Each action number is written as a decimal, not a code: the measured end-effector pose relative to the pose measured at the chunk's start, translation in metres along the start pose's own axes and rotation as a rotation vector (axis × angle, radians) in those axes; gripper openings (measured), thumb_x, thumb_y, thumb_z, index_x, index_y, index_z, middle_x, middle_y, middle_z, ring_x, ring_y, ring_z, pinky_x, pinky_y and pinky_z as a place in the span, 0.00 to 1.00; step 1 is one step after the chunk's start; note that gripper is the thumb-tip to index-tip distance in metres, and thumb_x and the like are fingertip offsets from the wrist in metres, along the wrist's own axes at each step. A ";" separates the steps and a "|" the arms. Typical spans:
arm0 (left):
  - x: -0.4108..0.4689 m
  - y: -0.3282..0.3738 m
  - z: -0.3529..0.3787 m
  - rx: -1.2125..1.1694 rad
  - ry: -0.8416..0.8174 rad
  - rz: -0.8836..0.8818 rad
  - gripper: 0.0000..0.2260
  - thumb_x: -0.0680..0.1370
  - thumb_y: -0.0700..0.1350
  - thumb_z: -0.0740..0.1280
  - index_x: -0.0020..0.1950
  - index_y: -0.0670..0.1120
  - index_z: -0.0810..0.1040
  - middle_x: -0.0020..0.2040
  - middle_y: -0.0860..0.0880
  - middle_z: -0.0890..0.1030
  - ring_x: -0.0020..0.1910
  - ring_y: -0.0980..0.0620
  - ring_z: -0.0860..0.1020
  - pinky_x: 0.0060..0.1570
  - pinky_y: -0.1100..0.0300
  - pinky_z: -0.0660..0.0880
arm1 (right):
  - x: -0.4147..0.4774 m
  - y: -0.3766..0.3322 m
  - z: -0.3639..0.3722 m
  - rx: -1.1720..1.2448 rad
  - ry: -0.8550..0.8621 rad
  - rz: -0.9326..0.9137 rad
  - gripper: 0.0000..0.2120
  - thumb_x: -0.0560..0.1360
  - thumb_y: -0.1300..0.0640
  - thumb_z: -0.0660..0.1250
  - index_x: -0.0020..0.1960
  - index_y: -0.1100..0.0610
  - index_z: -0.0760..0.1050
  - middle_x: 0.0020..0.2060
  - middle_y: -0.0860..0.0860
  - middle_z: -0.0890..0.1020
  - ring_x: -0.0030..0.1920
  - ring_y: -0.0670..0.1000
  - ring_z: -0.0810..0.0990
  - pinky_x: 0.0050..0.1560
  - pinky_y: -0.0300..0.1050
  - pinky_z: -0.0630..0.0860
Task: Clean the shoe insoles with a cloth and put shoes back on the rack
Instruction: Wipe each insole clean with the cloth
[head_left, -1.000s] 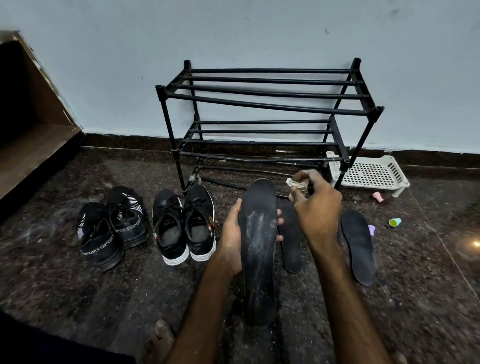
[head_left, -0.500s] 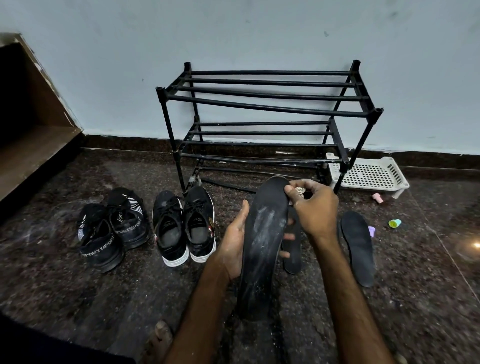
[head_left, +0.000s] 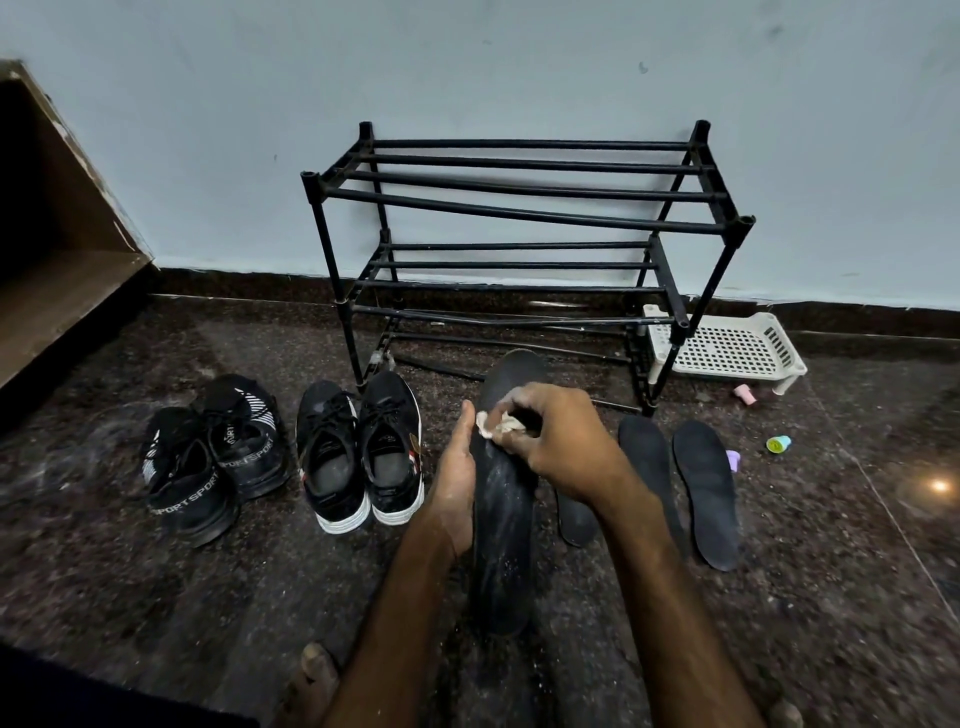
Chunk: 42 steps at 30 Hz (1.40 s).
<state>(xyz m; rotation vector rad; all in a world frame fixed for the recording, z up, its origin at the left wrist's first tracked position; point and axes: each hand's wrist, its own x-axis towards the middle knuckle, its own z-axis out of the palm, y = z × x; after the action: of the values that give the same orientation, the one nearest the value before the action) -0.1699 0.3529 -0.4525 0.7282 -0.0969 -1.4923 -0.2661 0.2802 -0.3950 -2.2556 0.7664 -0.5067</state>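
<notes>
Wiping is the step in hand, as I judge it. The black insole (head_left: 503, 530) stands nearly upright before me, its heel end low over the floor (head_left: 156, 597) and its toe end up toward the shoe rack (head_left: 519, 208). My left hand (head_left: 454, 493) grips it at the left edge, with the thumb on the front face; the other fingers are hidden behind it. My right hand (head_left: 558, 441) pinches a small crumpled pale cloth (head_left: 498, 423) in its curled fingers (head_left: 524, 408) and presses it on the upper part of the insole. Pale dusty streaks show on the lower half, so I think this one is not finished.

Just to the right, three more insoles lie flat on the floor: one (head_left: 575, 519) partly under my right forearm, a second (head_left: 649, 457) and a third (head_left: 706, 493) beside it. I cannot tell whether they are already cleaned.

To the left, a pair of black sneakers with white soles (head_left: 358, 457) stands near the rack's front leg, and further left a black "SPORT" pair (head_left: 208, 457). None of the four shoes is on the rack.

By my estimate the task is around its middle at most. What remains is to finish wiping, to put the insoles back into the shoes, and to set both pairs on the rack. A white perforated tray (head_left: 727, 348) sits by the rack's right side.
</notes>
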 end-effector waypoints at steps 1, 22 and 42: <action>0.000 0.000 -0.001 0.010 -0.010 -0.003 0.30 0.77 0.66 0.58 0.62 0.42 0.80 0.54 0.40 0.82 0.52 0.43 0.81 0.50 0.50 0.77 | 0.001 0.003 -0.002 -0.030 -0.032 0.041 0.06 0.72 0.61 0.73 0.45 0.51 0.81 0.44 0.48 0.82 0.43 0.46 0.81 0.44 0.49 0.81; 0.002 0.008 -0.001 0.013 -0.013 -0.004 0.28 0.80 0.63 0.56 0.51 0.43 0.86 0.49 0.42 0.84 0.49 0.45 0.83 0.50 0.52 0.78 | 0.007 -0.017 0.003 -0.196 0.120 0.104 0.07 0.71 0.64 0.72 0.45 0.53 0.81 0.45 0.48 0.78 0.43 0.47 0.77 0.47 0.40 0.75; -0.006 0.014 0.018 -0.012 0.089 0.073 0.29 0.81 0.62 0.55 0.67 0.40 0.75 0.49 0.41 0.83 0.48 0.46 0.81 0.55 0.53 0.76 | 0.009 -0.019 -0.002 -0.244 0.028 0.021 0.06 0.73 0.64 0.71 0.48 0.55 0.81 0.47 0.50 0.77 0.48 0.51 0.77 0.50 0.44 0.75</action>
<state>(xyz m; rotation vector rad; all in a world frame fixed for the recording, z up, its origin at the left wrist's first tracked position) -0.1676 0.3507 -0.4294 0.7720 -0.0464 -1.3879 -0.2539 0.2845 -0.3787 -2.4652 0.9075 -0.4568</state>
